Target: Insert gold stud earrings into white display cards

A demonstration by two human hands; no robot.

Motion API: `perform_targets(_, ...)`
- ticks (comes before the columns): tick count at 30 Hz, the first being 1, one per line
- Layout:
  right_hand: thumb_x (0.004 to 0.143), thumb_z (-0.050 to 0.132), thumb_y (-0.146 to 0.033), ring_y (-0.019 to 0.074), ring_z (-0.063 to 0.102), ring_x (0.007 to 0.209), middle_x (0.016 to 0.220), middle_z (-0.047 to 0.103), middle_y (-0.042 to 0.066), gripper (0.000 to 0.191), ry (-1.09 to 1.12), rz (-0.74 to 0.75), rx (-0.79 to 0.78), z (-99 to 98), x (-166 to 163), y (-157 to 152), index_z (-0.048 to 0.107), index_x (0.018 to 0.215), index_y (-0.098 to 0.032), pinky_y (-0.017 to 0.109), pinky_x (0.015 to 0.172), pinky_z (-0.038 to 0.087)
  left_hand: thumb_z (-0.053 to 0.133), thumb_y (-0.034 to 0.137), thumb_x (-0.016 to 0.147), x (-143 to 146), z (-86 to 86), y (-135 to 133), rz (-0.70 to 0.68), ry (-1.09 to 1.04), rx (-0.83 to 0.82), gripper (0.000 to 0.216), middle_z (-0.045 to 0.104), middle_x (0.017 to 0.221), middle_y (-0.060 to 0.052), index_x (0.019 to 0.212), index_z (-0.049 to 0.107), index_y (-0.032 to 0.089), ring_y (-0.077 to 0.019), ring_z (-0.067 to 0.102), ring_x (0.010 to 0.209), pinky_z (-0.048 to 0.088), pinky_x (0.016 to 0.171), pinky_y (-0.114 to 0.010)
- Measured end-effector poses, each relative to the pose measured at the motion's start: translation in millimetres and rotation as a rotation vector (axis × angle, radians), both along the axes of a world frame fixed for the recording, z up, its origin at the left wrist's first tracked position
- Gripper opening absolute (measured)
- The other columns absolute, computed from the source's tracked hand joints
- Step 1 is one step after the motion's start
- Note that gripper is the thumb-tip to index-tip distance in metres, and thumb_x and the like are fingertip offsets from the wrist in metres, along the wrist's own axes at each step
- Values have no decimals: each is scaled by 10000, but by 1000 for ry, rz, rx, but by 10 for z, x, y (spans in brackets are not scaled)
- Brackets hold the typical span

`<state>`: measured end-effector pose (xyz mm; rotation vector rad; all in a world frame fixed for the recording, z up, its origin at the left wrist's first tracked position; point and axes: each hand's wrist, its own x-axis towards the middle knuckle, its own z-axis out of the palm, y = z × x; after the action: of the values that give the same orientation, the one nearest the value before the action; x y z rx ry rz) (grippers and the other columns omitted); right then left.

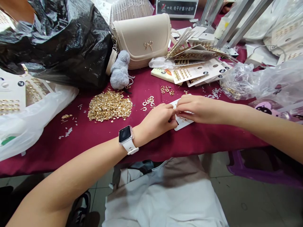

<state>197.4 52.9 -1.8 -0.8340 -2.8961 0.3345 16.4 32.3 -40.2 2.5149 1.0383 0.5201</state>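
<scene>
My left hand (158,121), with a white smartwatch (126,138) on its wrist, is curled closed over a small white earring card (183,122) lying on the maroon tablecloth (94,135). My right hand (197,108) meets it from the right, fingers pinched together on the same card. What the fingertips pinch is too small to make out. A heap of small gold earrings (109,106) lies to the left of my hands. A few loose gold hoops (148,102) rest just beyond my left hand.
A cream handbag (143,37) with a grey pompom (120,71) stands at the back. Filled earring cards (196,67) are stacked at back right. A black plastic bag (61,41) and a white bag (28,119) sit left; clear bags (260,82) sit right.
</scene>
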Motion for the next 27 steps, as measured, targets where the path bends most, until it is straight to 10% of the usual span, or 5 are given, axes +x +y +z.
perform_targets(7,797,515,-149,149,596,670,742,678,37,157,-87,-185,-168,90,-66,-31,662,750,-177,263,626,435,581,104,755,-2,-5,13,-17,-12,-5,137,558,704,-18,624,560,137,-133,490,692,393,654,-247)
perform_targets(27,898,401,-190,189,588,781,807,663,110,280,-23,5,77,-51,5,-34,657,797,-143,296,714,458,558,83,731,13,-6,15,-14,-15,41,121,542,680,-13,621,557,135,-126,459,669,379,663,-245)
